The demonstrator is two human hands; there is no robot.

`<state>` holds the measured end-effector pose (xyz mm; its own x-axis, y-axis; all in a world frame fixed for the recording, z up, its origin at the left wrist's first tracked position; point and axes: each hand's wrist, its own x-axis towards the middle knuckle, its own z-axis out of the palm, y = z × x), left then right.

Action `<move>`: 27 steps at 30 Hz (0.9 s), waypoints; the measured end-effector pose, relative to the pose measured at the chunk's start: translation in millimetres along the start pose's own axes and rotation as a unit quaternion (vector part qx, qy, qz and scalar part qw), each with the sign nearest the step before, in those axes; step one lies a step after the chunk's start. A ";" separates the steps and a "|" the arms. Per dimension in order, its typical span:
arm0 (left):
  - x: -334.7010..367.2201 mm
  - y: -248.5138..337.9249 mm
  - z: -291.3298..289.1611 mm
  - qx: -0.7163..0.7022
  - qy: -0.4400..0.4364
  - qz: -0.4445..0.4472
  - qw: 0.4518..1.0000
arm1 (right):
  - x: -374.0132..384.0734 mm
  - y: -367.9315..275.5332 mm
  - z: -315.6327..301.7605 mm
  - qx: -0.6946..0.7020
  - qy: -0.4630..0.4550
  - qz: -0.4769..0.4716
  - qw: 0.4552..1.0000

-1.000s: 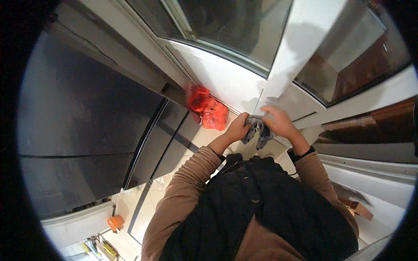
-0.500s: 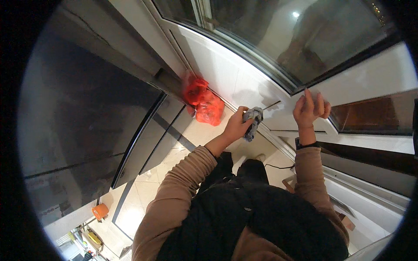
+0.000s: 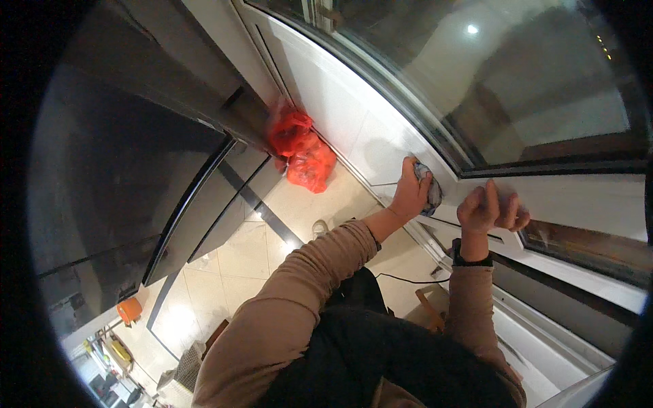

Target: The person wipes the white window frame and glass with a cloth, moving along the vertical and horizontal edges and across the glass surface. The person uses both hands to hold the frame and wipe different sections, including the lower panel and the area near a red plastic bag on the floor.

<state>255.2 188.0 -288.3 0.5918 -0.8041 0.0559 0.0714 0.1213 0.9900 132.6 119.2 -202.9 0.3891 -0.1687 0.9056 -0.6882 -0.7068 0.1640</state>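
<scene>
Below the white-framed glass window (image 3: pixel 544 95), my left hand (image 3: pixel 410 189) grasps crumpled grey cloth (image 3: pixel 433 194), bunched probably for control; my right hand (image 3: pixel 481 208), empty, curls its fingers loosely.

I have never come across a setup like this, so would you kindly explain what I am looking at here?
There is no machine here: these are a person's two bare hands, with brown sleeves coming up from the lower edge. The camera sits on the person's head and looks down; its fisheye lens bends straight edges. Picture left is the person's left.

The left hand holds a crumpled grey cloth by the white panel. The right hand, with nothing visible in it, is in front of a white frame below a glass pane; whether it touches the frame is unclear.

On the tiled floor lies a red plastic bundle. A large dark cabinet stands to the left.
</scene>
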 end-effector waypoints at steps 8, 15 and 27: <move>-9.9 -93.7 4.3 0.092 0.011 0.000 0.996 | -22.8 -4.9 4.9 0.031 0.006 -0.034 0.999; -6.8 -182.0 -14.2 0.159 0.022 0.102 0.982 | -98.5 -10.2 36.5 -0.019 0.016 -0.122 0.992; 37.4 -332.0 -43.4 0.239 0.007 0.469 0.850 | -130.6 -21.6 70.9 0.116 0.125 -0.017 0.985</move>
<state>288.5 142.9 -620.6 0.2168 -0.4769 0.8518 -0.7701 0.4527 0.4494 140.1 107.8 -352.4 0.2257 0.0119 0.9741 -0.5069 -0.8524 0.1279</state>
